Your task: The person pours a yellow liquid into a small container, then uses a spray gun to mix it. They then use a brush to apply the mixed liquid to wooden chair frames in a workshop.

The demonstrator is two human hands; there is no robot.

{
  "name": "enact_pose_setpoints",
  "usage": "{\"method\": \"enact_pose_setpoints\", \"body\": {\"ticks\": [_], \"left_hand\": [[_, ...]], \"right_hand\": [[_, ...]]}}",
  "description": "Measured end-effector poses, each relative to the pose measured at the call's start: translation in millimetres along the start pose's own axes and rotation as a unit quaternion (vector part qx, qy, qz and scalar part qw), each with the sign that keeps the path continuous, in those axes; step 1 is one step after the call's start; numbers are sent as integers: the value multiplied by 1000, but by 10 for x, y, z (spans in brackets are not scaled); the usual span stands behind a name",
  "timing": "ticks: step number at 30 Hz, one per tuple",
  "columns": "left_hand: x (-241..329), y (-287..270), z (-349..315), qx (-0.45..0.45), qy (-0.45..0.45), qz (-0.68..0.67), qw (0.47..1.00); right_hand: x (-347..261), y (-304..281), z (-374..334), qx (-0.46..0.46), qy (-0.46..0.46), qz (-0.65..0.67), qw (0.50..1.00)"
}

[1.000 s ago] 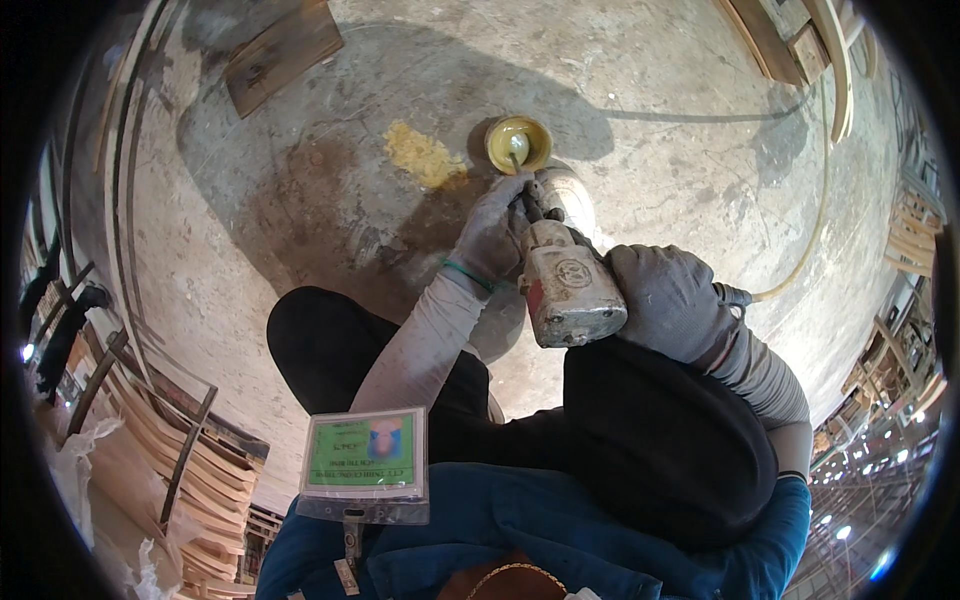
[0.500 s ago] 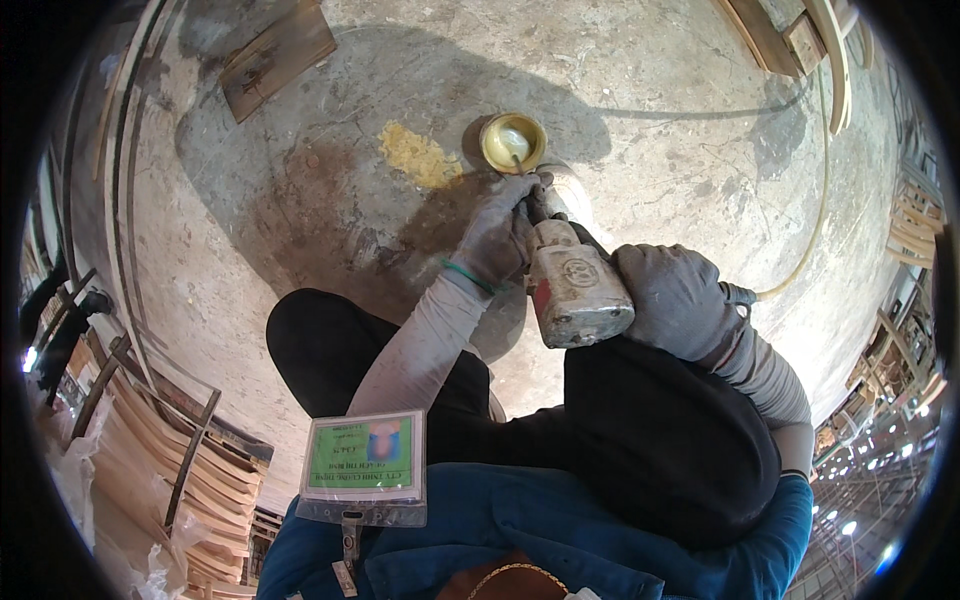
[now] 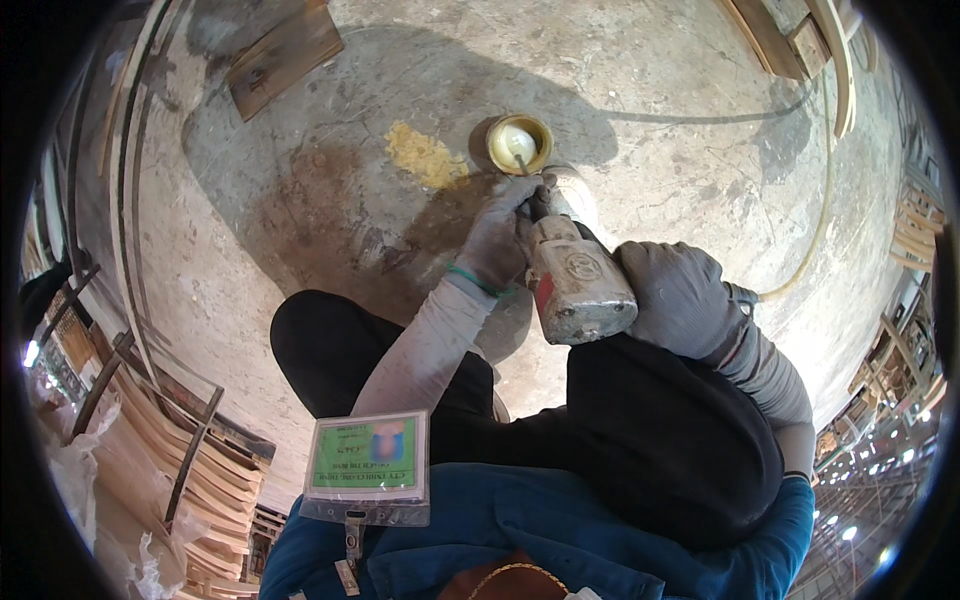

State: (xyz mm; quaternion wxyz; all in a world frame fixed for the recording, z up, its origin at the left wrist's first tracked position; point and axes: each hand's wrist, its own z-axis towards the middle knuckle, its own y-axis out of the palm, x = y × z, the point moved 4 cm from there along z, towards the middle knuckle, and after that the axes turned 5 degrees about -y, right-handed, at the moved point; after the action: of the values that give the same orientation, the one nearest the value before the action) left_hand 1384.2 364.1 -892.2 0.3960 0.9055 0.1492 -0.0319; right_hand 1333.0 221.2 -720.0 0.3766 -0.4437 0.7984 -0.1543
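Note:
My right hand [image 3: 672, 297], in a grey glove, is wrapped round the handle of a worn metal air impact wrench [image 3: 583, 292]. The tool's blunt rear end faces me and its nose points away, toward a small yellowish bowl [image 3: 546, 147] holding white liquid [image 3: 513, 143]. My left hand [image 3: 499, 228], also gloved, is closed at the wrench's nose. A thin rod [image 3: 519, 162] runs from there into the bowl; its lower end is hidden in the liquid. My left fingers partly cover the joint between rod and wrench.
A pale hose [image 3: 822, 215] curves over the concrete floor on the right. A wooden board [image 3: 283, 60] lies at far left, more wood pieces [image 3: 765, 40] at far right. Curved wooden parts [image 3: 215, 470] are stacked on a rack at lower left. Yellow residue [image 3: 427, 155] marks the floor.
The view has shifted slightly, so the floor things appear a little further right. Both hands keep their hold, and the rod stays in the bowl.

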Motion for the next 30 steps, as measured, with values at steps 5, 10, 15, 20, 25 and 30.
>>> {"method": "enact_pose_setpoints", "body": {"ticks": [5, 10, 15, 20, 25, 30], "left_hand": [[86, 117, -23, -15, 56, 175, 983], [0, 159, 18, -1, -61, 45, 997], [-62, 198, 3, 14, -73, 65, 995], [-92, 254, -40, 8, -75, 53, 996], [-116, 242, -15, 11, -77, 31, 996], [-86, 202, 5, 11, -79, 35, 996]], "right_hand": [[-2, -3, 78, 16, 1, -18, 1000], [14, -41, 63, 6, 30, -9, 999], [28, -33, -16, 48, -10, -18, 999], [44, -12, -48, 43, -7, -19, 999], [40, -8, -67, 47, -16, -11, 999], [36, 1, -26, 72, -27, -29, 997]]}}
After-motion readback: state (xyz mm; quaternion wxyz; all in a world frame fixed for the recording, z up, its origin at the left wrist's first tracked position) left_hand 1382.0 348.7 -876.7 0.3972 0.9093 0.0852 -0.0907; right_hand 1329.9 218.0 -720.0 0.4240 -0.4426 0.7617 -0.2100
